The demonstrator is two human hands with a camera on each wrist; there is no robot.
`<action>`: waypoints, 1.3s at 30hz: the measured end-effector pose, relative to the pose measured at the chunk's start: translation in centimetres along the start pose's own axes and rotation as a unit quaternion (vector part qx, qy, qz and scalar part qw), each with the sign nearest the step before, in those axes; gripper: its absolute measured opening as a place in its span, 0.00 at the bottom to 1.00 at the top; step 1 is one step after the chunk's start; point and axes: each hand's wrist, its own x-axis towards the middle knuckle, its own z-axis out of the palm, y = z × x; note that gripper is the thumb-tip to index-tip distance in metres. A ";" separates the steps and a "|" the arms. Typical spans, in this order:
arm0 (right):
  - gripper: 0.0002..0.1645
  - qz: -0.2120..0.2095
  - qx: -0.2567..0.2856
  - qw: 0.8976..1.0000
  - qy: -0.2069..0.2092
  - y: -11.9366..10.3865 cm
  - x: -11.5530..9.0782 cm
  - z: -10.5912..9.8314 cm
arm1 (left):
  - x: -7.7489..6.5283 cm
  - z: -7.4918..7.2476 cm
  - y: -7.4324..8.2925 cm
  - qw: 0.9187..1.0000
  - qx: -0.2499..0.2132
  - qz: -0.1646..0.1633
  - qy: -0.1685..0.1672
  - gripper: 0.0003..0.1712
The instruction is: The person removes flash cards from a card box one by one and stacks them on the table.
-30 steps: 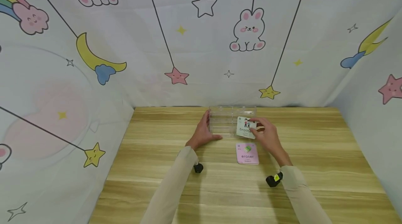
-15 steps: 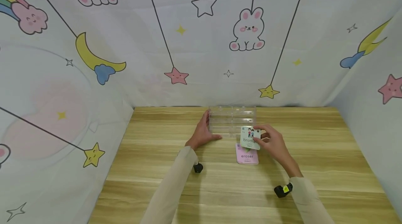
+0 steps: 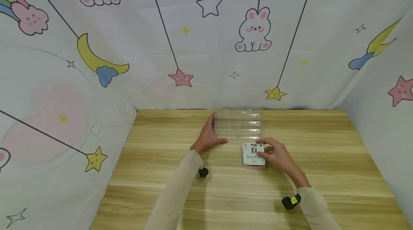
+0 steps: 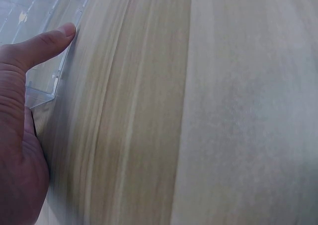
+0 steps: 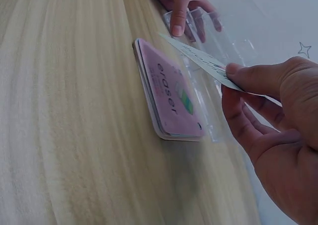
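My right hand pinches a pale green "brother" card by its right edge, thumb on top and fingertips below. In the right wrist view the card is tilted and apart from the stack of cards, whose top one is a pink "eraser" card. From the head view the held card covers most of that stack. My left hand holds the left side of a clear plastic card holder, its thumb on the front edge. Most of the left fingers are hidden.
The holder has two columns of slots and stands at the back of the wood-grain table, close to a white printed cloth. Similar cloth hangs at the left and right sides.
My right hand has drawn the "brother" card from in front of the holder's right column back toward me, over the pink stack. The left hand keeps its place on the holder.
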 end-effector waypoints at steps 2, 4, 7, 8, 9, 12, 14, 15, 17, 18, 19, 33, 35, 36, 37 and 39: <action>0.25 0.004 0.000 1.000 -0.004 0.3 0.0 0.2 | 0.0 0.0 0.0 1.000 -0.002 0.002 0.001 0.80; 0.25 0.011 -0.002 1.000 -0.007 0.5 0.1 0.3 | 0.1 0.0 0.0 1.000 -0.005 0.005 0.001 0.80; 0.24 0.016 -0.006 1.000 -0.011 0.8 0.2 0.5 | 0.1 0.0 -0.1 1.000 -0.007 0.007 0.002 0.80; 0.24 0.019 -0.008 1.000 -0.012 0.9 0.2 0.6 | 0.1 0.0 -0.1 1.000 -0.007 0.006 0.002 0.80; 0.24 0.020 -0.010 1.000 -0.013 1.0 0.2 0.6 | 0.1 0.0 -0.1 1.000 -0.007 0.006 0.002 0.80; 0.23 0.016 -0.027 0.999 -0.015 1.1 0.3 0.7 | 0.1 0.0 0.0 1.000 -0.008 0.003 0.001 0.80; 0.23 0.008 -0.048 0.999 -0.014 1.0 0.3 0.8 | 0.1 -0.1 0.1 1.000 -0.008 0.002 0.000 0.80; 0.23 0.002 -0.060 0.998 -0.013 1.0 0.3 0.8 | 0.1 -0.1 0.1 1.000 -0.008 0.003 0.000 0.80; 0.22 -0.011 -0.090 0.996 -0.008 0.9 0.3 0.9 | 0.0 -0.1 0.2 1.000 -0.008 0.005 0.000 0.80; 0.22 -0.017 -0.102 0.995 -0.006 0.9 0.3 1.0 | 0.0 -0.1 0.1 1.000 -0.008 0.006 -0.001 0.80; 0.22 -0.024 -0.110 0.994 -0.004 0.9 0.3 1.0 | 0.0 -0.1 0.1 1.000 -0.009 0.007 -0.001 0.80; 0.21 -0.053 -0.167 0.984 0.019 2.2 0.0 2.0 | -0.1 -0.1 0.0 1.000 -0.010 0.007 0.000 0.79; 0.21 -0.055 -0.171 0.984 0.018 2.3 -0.1 2.1 | -0.1 -0.1 0.0 1.000 -0.009 0.007 0.000 0.79; 0.21 -0.057 -0.172 0.983 0.018 2.4 -0.1 2.1 | -0.2 0.0 0.0 1.000 -0.009 0.007 0.001 0.79; 0.21 -0.058 -0.172 0.983 0.018 2.4 -0.1 2.1 | -0.2 0.0 0.0 1.000 -0.008 0.007 0.001 0.79; 0.21 -0.062 -0.174 0.983 0.018 2.5 -0.2 2.2 | -0.2 0.0 0.0 1.000 -0.008 0.008 0.003 0.79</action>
